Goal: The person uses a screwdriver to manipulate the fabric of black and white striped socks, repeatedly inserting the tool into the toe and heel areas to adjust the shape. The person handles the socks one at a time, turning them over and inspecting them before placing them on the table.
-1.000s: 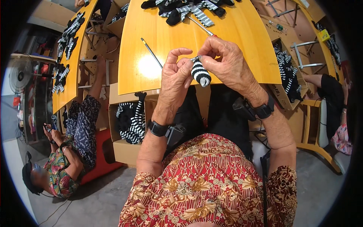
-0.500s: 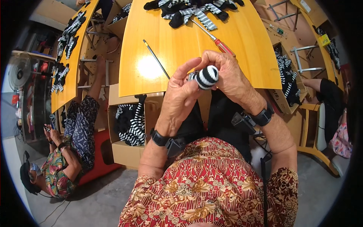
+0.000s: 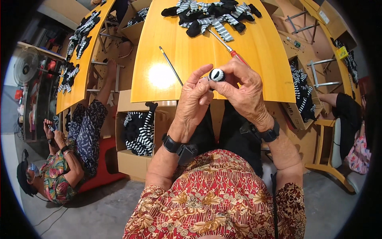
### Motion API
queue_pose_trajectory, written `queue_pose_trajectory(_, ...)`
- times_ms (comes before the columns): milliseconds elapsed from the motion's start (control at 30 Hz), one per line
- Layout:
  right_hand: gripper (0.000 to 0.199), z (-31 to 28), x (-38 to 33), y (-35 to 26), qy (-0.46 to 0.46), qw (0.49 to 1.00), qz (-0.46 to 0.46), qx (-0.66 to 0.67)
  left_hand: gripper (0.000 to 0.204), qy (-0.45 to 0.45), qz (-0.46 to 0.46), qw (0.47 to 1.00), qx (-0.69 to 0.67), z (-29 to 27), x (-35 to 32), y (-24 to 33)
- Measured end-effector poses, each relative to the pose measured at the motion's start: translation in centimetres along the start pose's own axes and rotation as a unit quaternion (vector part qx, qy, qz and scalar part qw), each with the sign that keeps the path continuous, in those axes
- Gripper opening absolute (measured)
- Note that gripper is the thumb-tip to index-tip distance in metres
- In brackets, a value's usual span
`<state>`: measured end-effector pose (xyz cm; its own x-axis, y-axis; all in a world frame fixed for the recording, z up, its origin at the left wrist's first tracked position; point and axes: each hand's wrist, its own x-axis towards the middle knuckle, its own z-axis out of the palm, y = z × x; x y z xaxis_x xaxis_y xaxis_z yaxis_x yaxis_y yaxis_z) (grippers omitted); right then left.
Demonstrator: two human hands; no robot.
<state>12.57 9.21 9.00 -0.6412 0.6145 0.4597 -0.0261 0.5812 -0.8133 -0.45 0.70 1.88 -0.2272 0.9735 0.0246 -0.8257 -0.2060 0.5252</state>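
Observation:
Between my hands, above the near edge of the yellow table, is a small black-and-white striped knit tube, sock-like, its rounded end facing up. My left hand grips it from the left, thumb and fingers bent around its lower part. From the right, my right hand pinches it with the thumb and forefinger. Its lower part is hidden by my fingers. Just beyond my right hand lies a screwdriver-like tool with a red handle. A thin dark rod lies beyond my left hand.
Striped knit pieces are heaped at the table's far end. Cardboard boxes of striped knits stand below left and at the right. A seated co-worker is at the left, another at the right edge.
The knit tube has sunk lower between my fingers, so less of its striped side shows. My right hand has shifted slightly down, its thumb now across the tube's near side.

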Motion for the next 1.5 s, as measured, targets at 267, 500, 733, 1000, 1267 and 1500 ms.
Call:
queue_pose_trajectory(267,0.014,0.9,-0.3,0.3,0.056,0.998,0.009,0.023,0.037,0.022,0.019,0.999,0.022,0.1,0.2,-0.7)
queue_pose_trajectory(500,0.017,0.5,0.4,1.5,0.074,0.983,-0.135,-0.098,0.03,0.03,0.018,0.998,0.057,0.1,-0.1,-1.4)
queue_pose_trajectory(733,0.018,1.3,0.1,1.9,0.035,0.998,0.022,0.055,0.023,0.041,0.015,0.996,0.082,0.6,0.1,-0.2)
queue_pose_trajectory(1000,0.019,-0.5,1.3,0.4,0.07,0.993,0.063,0.076,0.059,-0.003,0.177,0.833,0.524,0.3,0.0,2.2)
queue_pose_trajectory(1267,0.028,-0.6,1.3,1.6,-0.029,0.995,0.088,0.029,0.053,-0.017,0.096,0.853,0.512,1.5,-0.4,2.7)
queue_pose_trajectory(1500,0.03,-2.3,3.6,11.2,-0.012,0.936,-0.028,-0.35,0.026,0.04,0.057,0.897,0.436,1.0,1.3,2.8)
